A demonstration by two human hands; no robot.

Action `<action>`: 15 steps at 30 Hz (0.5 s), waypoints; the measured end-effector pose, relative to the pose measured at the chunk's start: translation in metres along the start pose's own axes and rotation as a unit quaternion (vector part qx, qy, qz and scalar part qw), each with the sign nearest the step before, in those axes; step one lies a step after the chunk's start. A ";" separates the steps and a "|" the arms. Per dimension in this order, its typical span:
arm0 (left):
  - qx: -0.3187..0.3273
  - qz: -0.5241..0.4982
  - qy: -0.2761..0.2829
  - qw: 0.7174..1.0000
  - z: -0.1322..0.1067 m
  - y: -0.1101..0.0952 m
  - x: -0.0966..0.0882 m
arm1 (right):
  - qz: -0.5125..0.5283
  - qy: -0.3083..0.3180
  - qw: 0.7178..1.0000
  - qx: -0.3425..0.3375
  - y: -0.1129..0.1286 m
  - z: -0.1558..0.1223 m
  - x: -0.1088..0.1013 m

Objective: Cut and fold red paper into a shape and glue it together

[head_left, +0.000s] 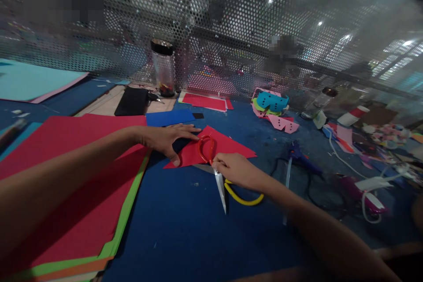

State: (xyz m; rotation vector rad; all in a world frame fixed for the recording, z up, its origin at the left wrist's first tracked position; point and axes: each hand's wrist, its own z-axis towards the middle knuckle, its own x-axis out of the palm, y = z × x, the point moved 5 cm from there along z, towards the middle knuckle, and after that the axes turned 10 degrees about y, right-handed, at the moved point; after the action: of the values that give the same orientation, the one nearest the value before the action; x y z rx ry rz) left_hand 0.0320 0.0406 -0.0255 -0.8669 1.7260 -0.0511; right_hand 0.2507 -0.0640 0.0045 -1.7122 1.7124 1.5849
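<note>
My left hand (165, 139) lies on a piece of red paper (228, 143), its fingers spread and its thumb near the paper's left corner. A pair of scissors (219, 187) has one red handle and one yellow handle, spread apart, with a silver blade pointing towards me. Around the pivot area of the scissors my right hand (234, 169) is closed. The red handle loop rests over the red paper, while the yellow loop sits below my right wrist. Part of a second blade shows at the paper's lower edge.
A stack of coloured sheets (76, 176) covers the left. Behind are a blue strip (170, 117), a black phone-like slab (132, 101) and a jar (163, 70). Mask-shaped cutouts (272, 103), a blue glue gun (302, 158) and cables lie right. A perforated metal screen (211, 31) stands behind.
</note>
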 end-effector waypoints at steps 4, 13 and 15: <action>0.000 -0.008 -0.008 1.000 -0.001 -0.003 -0.002 | 0.004 0.004 1.000 0.002 -0.001 -0.001 0.000; -0.001 -0.012 -0.016 1.000 -0.001 -0.001 -0.002 | -0.006 0.001 1.000 0.003 0.001 0.000 0.001; -0.003 -0.016 -0.028 0.999 -0.001 -0.003 -0.003 | -0.008 -0.001 1.000 0.002 0.000 0.001 0.001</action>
State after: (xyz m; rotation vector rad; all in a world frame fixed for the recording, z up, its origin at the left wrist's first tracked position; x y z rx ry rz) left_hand 0.0329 0.0395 -0.0214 -0.8925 1.6603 -0.0430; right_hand 0.2501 -0.0642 0.0031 -1.7179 1.6945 1.5743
